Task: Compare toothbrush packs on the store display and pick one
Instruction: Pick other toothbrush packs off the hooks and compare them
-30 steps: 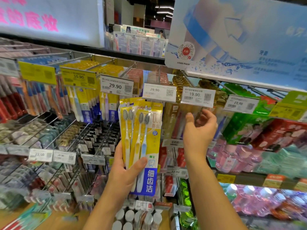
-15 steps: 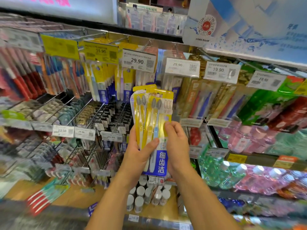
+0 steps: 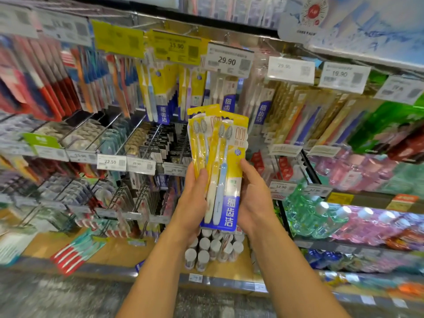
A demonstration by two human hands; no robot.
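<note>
Two yellow toothbrush packs are held upright in front of the display, fanned one behind the other. The front pack [image 3: 230,171] shows a cream and a blue brush and a blue label at its foot. The rear pack [image 3: 197,138] sticks out to the left. My left hand [image 3: 191,203] grips both packs from the left, thumb across the front. My right hand [image 3: 253,198] holds the front pack's right edge. Matching yellow packs [image 3: 160,97] hang on hooks behind, under price tags [image 3: 227,60].
Hooks full of red, orange and gold toothbrush packs [image 3: 305,115] fill the display left and right. Bottles of green and pink mouthwash [image 3: 325,216] stand on shelves at the right. White-capped tubes [image 3: 206,249] sit on the low shelf under my hands.
My right hand came down from the hanging packs at the right and took hold of the front pack's right edge. The view tilted down and the packs sit lower.
</note>
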